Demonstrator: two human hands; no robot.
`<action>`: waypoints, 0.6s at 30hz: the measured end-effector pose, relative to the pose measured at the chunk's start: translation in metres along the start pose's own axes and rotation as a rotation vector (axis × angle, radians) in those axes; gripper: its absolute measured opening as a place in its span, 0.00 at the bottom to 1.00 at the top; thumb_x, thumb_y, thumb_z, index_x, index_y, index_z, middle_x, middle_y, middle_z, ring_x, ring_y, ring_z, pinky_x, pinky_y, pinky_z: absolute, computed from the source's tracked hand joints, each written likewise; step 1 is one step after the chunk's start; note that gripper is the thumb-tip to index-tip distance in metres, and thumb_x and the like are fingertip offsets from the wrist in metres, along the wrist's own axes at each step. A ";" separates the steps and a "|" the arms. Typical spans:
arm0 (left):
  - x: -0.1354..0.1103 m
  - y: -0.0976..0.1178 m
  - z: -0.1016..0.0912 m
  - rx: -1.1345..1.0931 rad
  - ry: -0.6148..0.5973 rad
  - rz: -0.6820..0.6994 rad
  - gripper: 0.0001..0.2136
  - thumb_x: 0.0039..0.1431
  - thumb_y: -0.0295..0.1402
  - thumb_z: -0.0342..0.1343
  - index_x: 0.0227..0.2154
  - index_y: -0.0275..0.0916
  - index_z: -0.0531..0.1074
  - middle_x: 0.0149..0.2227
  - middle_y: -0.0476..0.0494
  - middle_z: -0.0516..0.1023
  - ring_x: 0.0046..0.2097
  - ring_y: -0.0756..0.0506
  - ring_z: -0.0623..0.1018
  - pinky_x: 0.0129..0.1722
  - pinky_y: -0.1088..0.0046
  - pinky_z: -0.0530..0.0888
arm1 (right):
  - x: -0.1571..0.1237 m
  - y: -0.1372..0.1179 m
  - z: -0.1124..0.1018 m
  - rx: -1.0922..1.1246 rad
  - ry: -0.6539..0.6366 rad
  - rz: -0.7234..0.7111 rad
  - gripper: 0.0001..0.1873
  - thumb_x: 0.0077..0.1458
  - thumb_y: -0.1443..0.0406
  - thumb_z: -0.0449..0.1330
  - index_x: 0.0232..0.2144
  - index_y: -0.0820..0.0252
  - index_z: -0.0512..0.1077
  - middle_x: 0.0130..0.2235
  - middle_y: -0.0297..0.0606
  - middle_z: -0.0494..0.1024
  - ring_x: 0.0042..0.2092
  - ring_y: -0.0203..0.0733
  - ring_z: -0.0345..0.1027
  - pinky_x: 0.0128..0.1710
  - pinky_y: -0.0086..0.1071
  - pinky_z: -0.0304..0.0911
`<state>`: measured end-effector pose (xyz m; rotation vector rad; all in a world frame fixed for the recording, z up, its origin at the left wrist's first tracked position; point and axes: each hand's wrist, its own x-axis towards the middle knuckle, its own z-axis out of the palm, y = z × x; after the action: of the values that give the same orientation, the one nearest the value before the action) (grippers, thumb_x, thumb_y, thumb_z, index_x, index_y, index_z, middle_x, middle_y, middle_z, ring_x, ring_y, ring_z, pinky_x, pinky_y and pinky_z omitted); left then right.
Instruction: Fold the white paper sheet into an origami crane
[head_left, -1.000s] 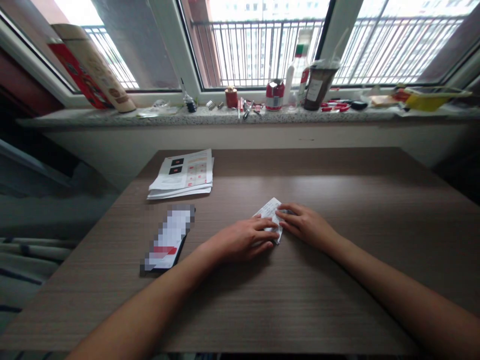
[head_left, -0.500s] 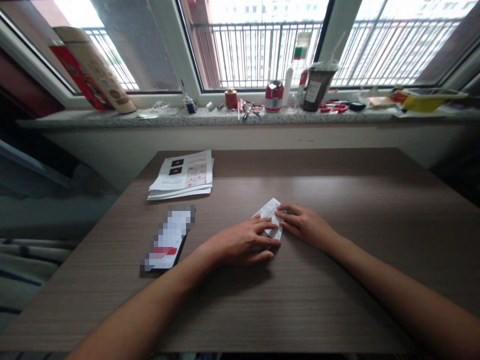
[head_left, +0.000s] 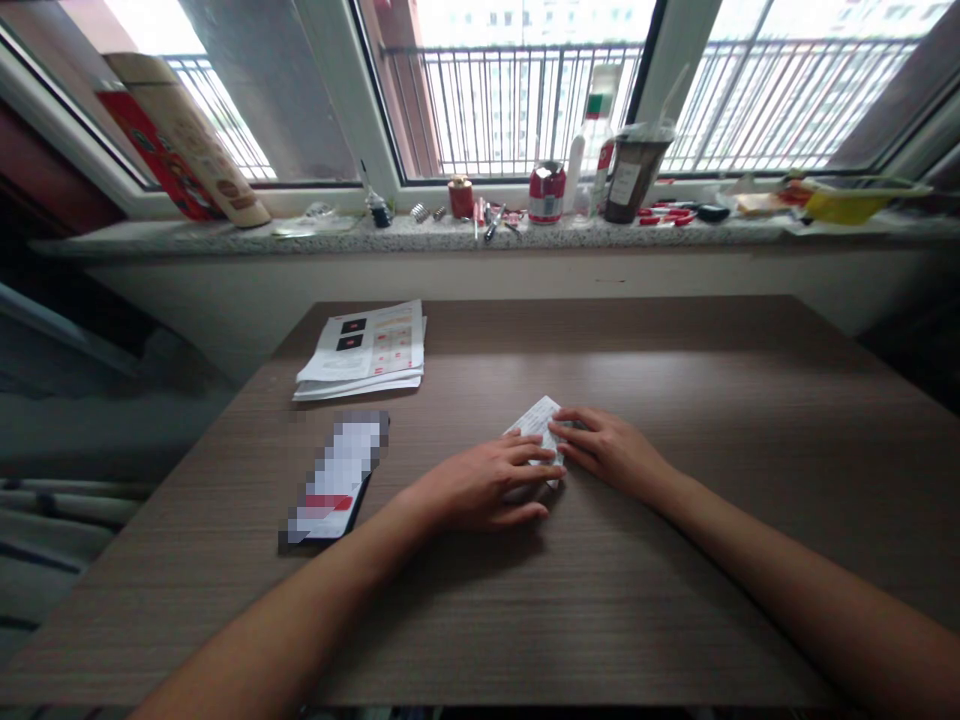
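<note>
A small folded piece of white printed paper (head_left: 537, 420) lies on the brown wooden table (head_left: 675, 380). My left hand (head_left: 484, 485) rests flat on its near part, fingers stretched out and pressing it down. My right hand (head_left: 611, 450) touches the paper's right edge with its fingertips, fingers extended close together. Much of the paper is hidden under both hands.
A phone (head_left: 334, 480) lies left of my left hand. Behind it sits a stack of printed leaflets (head_left: 367, 350). The window sill (head_left: 225, 238) at the back holds a can (head_left: 546, 192), a drink cup (head_left: 634, 172), bottles and small tools.
Both hands stay on the paper; my left fingers have shifted slightly over it. Nothing else has moved.
</note>
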<state>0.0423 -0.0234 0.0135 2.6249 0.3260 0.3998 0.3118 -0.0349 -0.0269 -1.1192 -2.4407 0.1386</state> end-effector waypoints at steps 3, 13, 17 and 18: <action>0.000 -0.001 0.002 0.032 -0.018 -0.027 0.23 0.68 0.42 0.58 0.63 0.43 0.68 0.63 0.35 0.70 0.65 0.35 0.69 0.65 0.53 0.68 | 0.000 -0.001 -0.001 -0.009 -0.011 -0.001 0.17 0.70 0.61 0.55 0.57 0.54 0.75 0.58 0.47 0.76 0.54 0.51 0.75 0.54 0.47 0.72; 0.001 0.001 0.003 0.070 -0.039 -0.070 0.23 0.67 0.43 0.60 0.62 0.45 0.69 0.64 0.37 0.69 0.64 0.35 0.71 0.64 0.55 0.69 | -0.001 0.001 0.000 0.005 -0.004 0.008 0.18 0.70 0.60 0.55 0.59 0.52 0.74 0.58 0.46 0.75 0.55 0.52 0.74 0.55 0.48 0.72; 0.000 0.000 0.004 0.076 -0.026 -0.077 0.22 0.67 0.42 0.60 0.62 0.45 0.70 0.63 0.37 0.69 0.63 0.36 0.71 0.63 0.55 0.70 | 0.000 0.000 0.000 0.004 -0.010 0.007 0.18 0.70 0.60 0.55 0.58 0.53 0.74 0.58 0.46 0.76 0.55 0.51 0.75 0.55 0.47 0.72; 0.000 0.000 0.004 0.079 -0.023 -0.077 0.22 0.67 0.42 0.60 0.62 0.45 0.70 0.64 0.37 0.69 0.63 0.36 0.71 0.63 0.55 0.70 | 0.000 0.000 0.000 0.004 -0.009 0.004 0.18 0.70 0.60 0.55 0.58 0.53 0.74 0.58 0.47 0.76 0.55 0.51 0.75 0.55 0.48 0.72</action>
<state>0.0435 -0.0249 0.0099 2.6819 0.4418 0.3380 0.3121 -0.0350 -0.0273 -1.1247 -2.4455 0.1499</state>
